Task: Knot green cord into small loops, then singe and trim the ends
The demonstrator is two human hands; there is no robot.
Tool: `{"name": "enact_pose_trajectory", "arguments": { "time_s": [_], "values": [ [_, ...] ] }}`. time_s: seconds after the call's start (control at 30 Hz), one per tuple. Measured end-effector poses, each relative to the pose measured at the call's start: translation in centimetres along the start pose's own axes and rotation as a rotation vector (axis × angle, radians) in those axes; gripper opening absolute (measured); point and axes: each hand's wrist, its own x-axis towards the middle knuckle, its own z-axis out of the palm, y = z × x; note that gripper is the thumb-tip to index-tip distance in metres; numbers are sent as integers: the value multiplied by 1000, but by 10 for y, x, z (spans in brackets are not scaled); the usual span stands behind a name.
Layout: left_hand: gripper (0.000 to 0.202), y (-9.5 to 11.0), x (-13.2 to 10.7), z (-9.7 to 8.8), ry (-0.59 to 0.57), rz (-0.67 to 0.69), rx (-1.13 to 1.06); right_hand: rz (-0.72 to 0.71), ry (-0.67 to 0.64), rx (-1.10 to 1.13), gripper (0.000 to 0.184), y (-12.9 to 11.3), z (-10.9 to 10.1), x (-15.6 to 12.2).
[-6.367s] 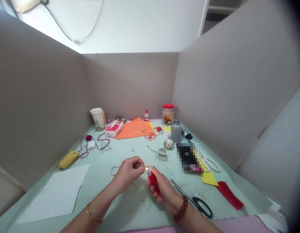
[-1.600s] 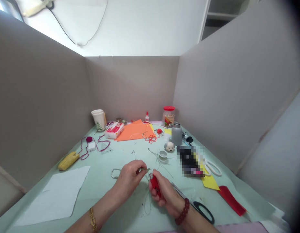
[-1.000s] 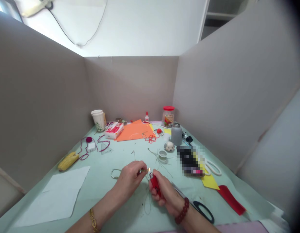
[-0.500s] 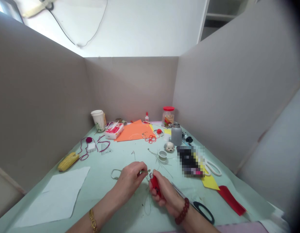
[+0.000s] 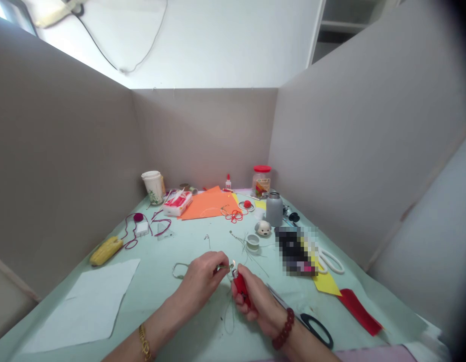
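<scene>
I read the left hand [image 5: 202,279] as closed in a pinch, its fingers [image 5: 221,262] gripping a thin cord [image 5: 225,266] just above the pale green table [image 5: 161,246]. A short tip sticks out to the right. The right hand [image 5: 257,299] is wrapped fully round a red lighter [image 5: 241,287] with the thumb on top, and a small flame [image 5: 234,263] burns at its head, touching or just beside the cord tip. More of the cord trails in a loop on the table behind the left hand.

My judgement is that the step in hand is singeing the cord end. The next move calls for brief contact only, with the pinching fingers kept clear of the flame. Black-handled scissors [image 5: 317,329] lie just right of the right wrist, and a small spool [image 5: 252,240] sits beyond the hands.
</scene>
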Motion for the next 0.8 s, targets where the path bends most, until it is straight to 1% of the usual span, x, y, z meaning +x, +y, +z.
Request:
{"name": "enact_pose_trajectory", "arguments": {
  "time_s": [0.6,0.8],
  "values": [
    [12,-2,1,1,-2,-10,3,-1,-28,15,51,4,-1,3],
    [11,-2,0,1,-17,-2,-3,15,-11,14,52,3,0,3]
  ]
}}
